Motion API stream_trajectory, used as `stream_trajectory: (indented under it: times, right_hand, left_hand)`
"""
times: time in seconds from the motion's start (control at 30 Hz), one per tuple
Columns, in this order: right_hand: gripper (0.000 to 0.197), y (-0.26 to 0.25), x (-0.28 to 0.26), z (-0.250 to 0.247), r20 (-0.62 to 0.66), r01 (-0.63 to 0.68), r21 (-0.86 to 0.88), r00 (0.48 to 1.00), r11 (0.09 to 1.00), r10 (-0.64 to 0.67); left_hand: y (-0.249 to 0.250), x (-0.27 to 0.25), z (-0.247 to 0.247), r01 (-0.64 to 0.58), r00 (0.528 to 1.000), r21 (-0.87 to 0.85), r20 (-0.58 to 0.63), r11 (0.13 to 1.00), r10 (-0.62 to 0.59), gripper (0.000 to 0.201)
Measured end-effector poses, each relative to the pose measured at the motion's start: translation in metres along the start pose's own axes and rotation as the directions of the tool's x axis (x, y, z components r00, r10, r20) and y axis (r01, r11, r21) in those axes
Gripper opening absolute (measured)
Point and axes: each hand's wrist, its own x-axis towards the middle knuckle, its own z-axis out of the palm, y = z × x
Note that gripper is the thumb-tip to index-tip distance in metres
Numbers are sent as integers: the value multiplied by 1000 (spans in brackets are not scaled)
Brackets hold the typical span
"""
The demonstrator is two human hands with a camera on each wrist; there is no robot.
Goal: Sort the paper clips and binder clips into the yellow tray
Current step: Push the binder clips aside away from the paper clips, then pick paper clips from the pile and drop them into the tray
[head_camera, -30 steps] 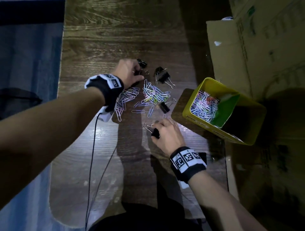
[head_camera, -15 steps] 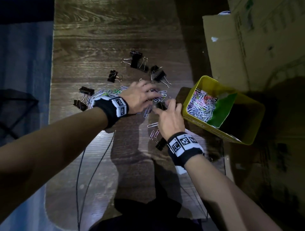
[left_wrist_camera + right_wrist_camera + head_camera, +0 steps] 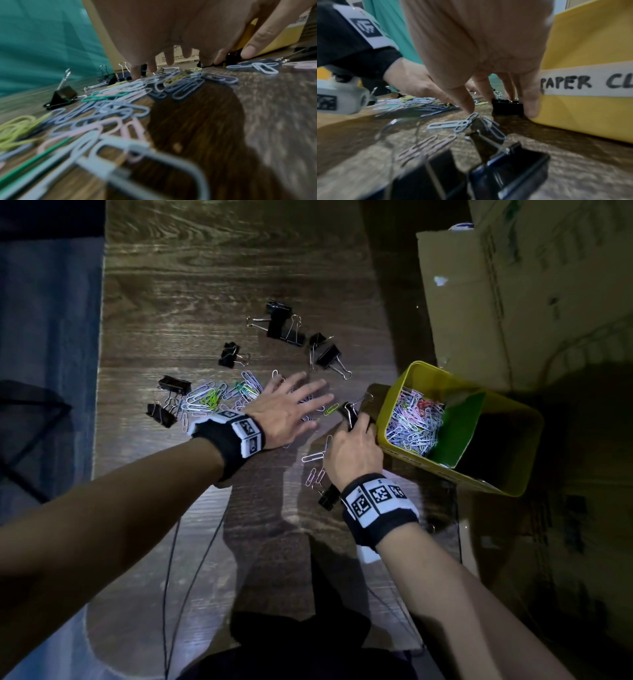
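Observation:
My left hand (image 3: 294, 405) lies spread with straight fingers on the loose coloured paper clips (image 3: 212, 398) in the middle of the wooden table; its fingertips (image 3: 137, 73) touch the pile (image 3: 120, 101). My right hand (image 3: 352, 436) pinches a black binder clip (image 3: 349, 414) that rests on the table against the near left wall of the yellow tray (image 3: 387, 405). In the right wrist view this clip (image 3: 506, 107) sits between thumb and fingers beside the tray wall (image 3: 590, 47) labelled "PAPER CL". Paper clips (image 3: 414, 422) fill the tray's left compartment, left of a green divider (image 3: 455, 433).
Several black binder clips lie scattered: a far pair (image 3: 284, 323), one (image 3: 329, 354) near the tray, one (image 3: 231, 356), two at the left (image 3: 171, 398), one by my right wrist (image 3: 329, 496). Cardboard boxes (image 3: 513, 302) stand behind the tray. Cables (image 3: 171, 577) trail off the near edge.
My left hand left the far binder clips, came back over the paper clip pile and spread flat. My right hand moved from the near table up to the tray and took hold of a binder clip.

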Motion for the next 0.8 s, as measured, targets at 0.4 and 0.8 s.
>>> stream_trajectory:
  times: [0.4, 0.8]
  right_hand:
    - [66, 10, -4, 1, 31, 69, 138, 997, 988, -74]
    - [29, 20, -72, 26, -42, 264, 146, 965, 953, -260]
  left_hand:
    - [-16, -73, 21, 123, 955, -171, -246, 978, -164, 52]
    - [-52, -84, 41, 438, 836, -313, -204, 843, -510, 53]
